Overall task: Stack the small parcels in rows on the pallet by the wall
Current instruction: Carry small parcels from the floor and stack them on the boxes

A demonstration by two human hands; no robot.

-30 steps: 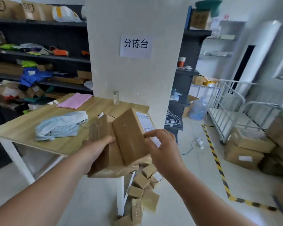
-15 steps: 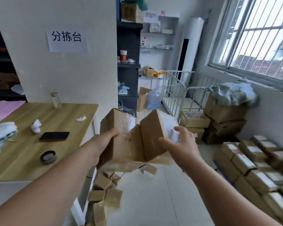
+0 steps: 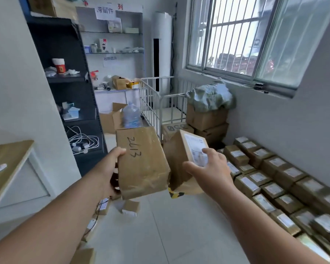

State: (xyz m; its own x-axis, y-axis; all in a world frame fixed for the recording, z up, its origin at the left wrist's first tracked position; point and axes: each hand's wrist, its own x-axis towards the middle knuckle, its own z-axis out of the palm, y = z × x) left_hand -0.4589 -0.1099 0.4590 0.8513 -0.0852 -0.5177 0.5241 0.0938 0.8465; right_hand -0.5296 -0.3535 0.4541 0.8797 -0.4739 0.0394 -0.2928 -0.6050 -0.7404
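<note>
My left hand (image 3: 111, 169) grips a brown taped parcel (image 3: 142, 164) with "2613" written on it, held in mid-air at the centre. Right beside it, my right hand (image 3: 211, 173) holds a second brown parcel (image 3: 181, 155) with a white label on its upper face. The two parcels almost touch. Along the right wall, under the window, several small labelled parcels (image 3: 271, 180) lie in tight rows. The pallet beneath them is hidden.
A wooden table (image 3: 2, 168) juts in at the left. Loose small parcels (image 3: 130, 207) lie on the tiled floor below my hands. A black shelf unit (image 3: 69, 88), a metal cage trolley (image 3: 156, 103), a water jug (image 3: 131, 116) and stacked larger cartons (image 3: 206, 121) stand ahead.
The view has swung right, from the table and pillar toward the window wall. Both parcels stayed in my hands, and the rows of parcels have come fully into view.
</note>
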